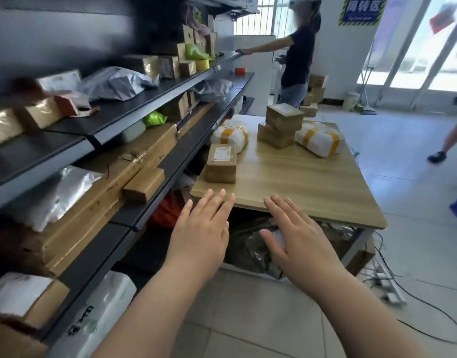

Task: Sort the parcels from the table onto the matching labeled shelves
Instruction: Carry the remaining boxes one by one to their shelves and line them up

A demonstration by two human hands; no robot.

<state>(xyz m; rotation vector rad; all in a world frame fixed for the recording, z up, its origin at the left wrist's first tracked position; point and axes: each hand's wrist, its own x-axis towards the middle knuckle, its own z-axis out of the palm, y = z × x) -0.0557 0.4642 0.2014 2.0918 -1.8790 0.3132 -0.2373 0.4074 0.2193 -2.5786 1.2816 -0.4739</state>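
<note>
Left hand [201, 228] and right hand [297, 233] are both stretched out flat by the near edge of the worktop [299, 182], grip wide open on each, nothing in them. The parcels sit further back on it: a brown box [221, 162] nearest, two stacked boxes [283, 120] and two white taped bags [319, 138]. The shelves [155, 99] run along the left.

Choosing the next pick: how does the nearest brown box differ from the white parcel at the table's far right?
The brown box is square-edged cardboard; the white parcel is a rounded bundle. The box bears a white label on top; the parcel yellow tape bands. Both lie on the table.
</note>
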